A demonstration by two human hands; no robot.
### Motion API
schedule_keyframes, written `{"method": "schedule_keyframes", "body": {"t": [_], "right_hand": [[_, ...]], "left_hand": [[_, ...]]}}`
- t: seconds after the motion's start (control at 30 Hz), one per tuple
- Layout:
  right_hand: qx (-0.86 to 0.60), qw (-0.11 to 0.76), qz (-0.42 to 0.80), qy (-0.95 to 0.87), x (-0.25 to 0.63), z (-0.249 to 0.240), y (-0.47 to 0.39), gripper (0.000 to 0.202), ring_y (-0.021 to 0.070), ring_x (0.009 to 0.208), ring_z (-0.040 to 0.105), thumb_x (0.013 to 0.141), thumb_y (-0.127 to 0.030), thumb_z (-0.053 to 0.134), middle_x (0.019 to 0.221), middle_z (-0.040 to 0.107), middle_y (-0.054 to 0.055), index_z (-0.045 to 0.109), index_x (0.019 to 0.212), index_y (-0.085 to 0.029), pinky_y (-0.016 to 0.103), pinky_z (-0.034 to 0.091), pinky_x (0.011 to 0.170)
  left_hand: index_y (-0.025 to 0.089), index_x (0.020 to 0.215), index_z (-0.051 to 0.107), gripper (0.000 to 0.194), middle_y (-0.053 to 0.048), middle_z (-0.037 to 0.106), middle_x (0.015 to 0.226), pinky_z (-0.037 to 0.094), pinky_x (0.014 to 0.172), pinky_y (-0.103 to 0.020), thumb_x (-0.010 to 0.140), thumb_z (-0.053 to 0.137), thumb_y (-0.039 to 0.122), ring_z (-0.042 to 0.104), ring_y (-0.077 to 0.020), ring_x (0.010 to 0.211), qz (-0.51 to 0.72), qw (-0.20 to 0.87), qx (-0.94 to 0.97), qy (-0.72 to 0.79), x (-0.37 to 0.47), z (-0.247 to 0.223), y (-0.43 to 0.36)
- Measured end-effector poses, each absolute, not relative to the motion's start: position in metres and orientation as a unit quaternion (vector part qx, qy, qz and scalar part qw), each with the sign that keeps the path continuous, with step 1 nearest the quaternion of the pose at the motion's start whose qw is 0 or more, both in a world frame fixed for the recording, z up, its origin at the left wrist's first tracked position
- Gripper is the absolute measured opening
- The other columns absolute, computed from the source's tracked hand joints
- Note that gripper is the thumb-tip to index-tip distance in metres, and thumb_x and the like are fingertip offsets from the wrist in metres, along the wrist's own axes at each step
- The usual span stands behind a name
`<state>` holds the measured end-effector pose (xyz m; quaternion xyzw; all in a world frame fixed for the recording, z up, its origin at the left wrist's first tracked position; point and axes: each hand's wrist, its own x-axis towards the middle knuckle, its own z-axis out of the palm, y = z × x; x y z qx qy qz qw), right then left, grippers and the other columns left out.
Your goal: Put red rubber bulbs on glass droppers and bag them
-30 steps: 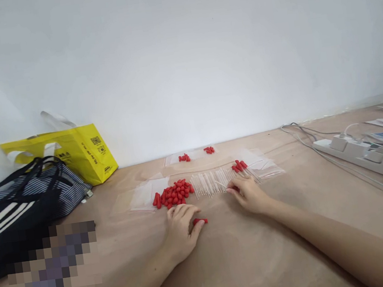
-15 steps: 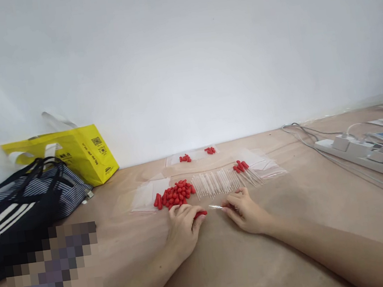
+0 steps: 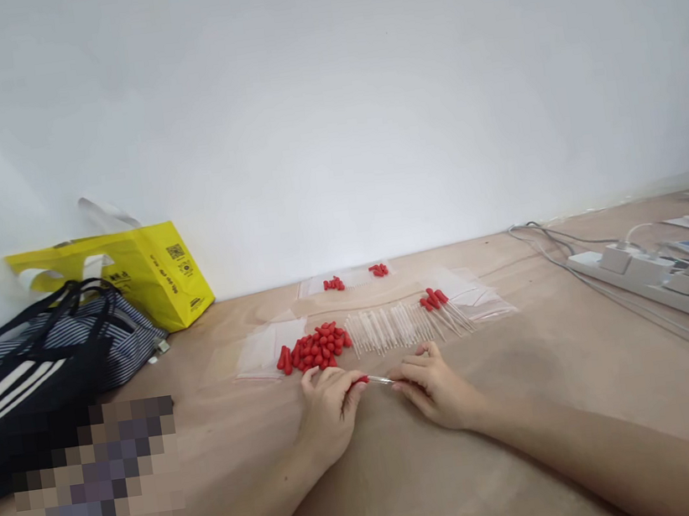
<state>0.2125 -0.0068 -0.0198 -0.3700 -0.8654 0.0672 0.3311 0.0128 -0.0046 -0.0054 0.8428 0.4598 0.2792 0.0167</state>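
My left hand [image 3: 331,403] pinches a small red piece [image 3: 361,380] between thumb and fingers. From the right, my right hand [image 3: 434,386] grips a thin pale stick [image 3: 382,380], whose left end meets the red piece. Just beyond my left hand lies a pile of red pieces [image 3: 318,348]. A row of pale sticks [image 3: 385,329] is spread to the right of the pile. At the row's right end, a few sticks carry red tips [image 3: 435,298].
Clear plastic bags [image 3: 271,348] lie left of the pile, with others [image 3: 476,296] at the right. Farther back is a bag with red pieces [image 3: 379,270]. A yellow bag [image 3: 174,272] and black bag [image 3: 29,418] are left; a power strip [image 3: 652,277] with cables is right.
My right hand has moved slightly left, bringing the stick against the red piece. My left hand still holds the red piece in nearly the same place.
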Motion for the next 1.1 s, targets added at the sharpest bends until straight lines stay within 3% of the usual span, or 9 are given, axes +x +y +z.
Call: {"method": "schedule_keyframes", "body": {"t": [0.53,0.8,1.1], "right_hand": [[-0.331,0.334,-0.035,-0.882,0.213,-0.022,-0.005,0.027,0.0114,0.063,0.045,0.071,-0.004,0.038,0.071,0.057,0.002,0.058,0.085,-0.018,0.03,0.021,0.066],[-0.318,0.355,-0.039,-0.878,0.207,-0.02,-0.01,0.023,0.0114,0.058,0.04,0.074,-0.006,0.037,0.066,0.054,0.001,0.057,0.079,-0.016,0.029,0.021,0.063],[-0.321,0.343,0.001,-0.883,0.206,-0.021,-0.007,0.021,0.012,0.063,0.045,0.081,-0.013,0.037,0.069,0.058,0.002,0.057,0.084,-0.017,0.03,0.023,0.066]], "left_hand": [[0.022,0.077,0.057,0.017,0.001,0.062,0.07,0.02,0.092,-0.045,0.083,0.041,0.025,0.054,-0.0164,0.074,0.281,0.014,0.856,0.433,0.018,-0.003,-0.014],[0.021,0.076,0.055,0.018,0.002,0.06,0.066,0.015,0.094,-0.045,0.084,0.039,0.023,0.055,-0.0153,0.074,0.274,-0.003,0.874,0.402,0.019,-0.003,-0.017],[0.022,0.077,0.057,0.016,0.003,0.062,0.069,0.013,0.094,-0.045,0.084,0.042,0.023,0.055,-0.0147,0.074,0.267,-0.002,0.879,0.395,0.019,0.0,-0.016]]}}
